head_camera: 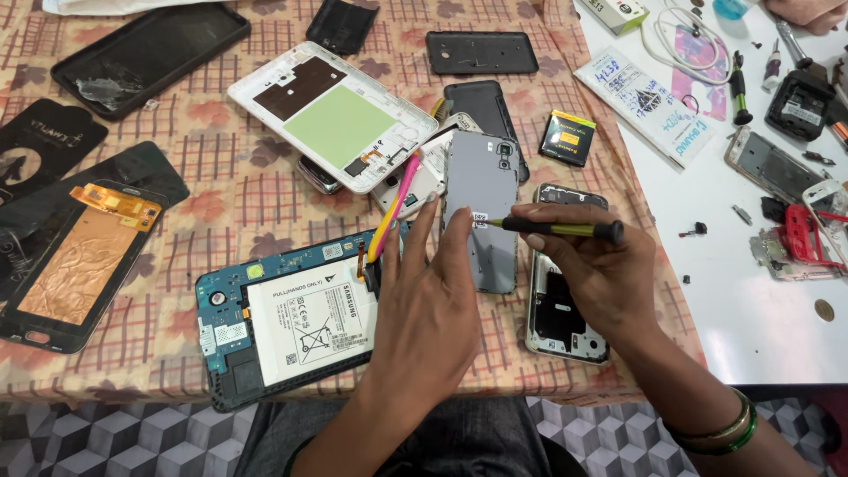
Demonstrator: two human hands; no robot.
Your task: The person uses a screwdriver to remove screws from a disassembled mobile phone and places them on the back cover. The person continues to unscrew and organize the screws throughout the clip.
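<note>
Checked tablecloth under grey phone back, screwdriver tip against it.

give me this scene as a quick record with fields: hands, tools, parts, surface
left hand: left hand rests fingers on a grey phone, steadying it
right hand: right hand holds a screwdriver, tip at the phone's back
under left hand: opened tablet showing a white battery; pink and yellow pry tool beside the fingers
nearby: white tablet frame, phone frame, copper-backed screen, small battery
surface: checked tablecloth, white table to its right
</note>
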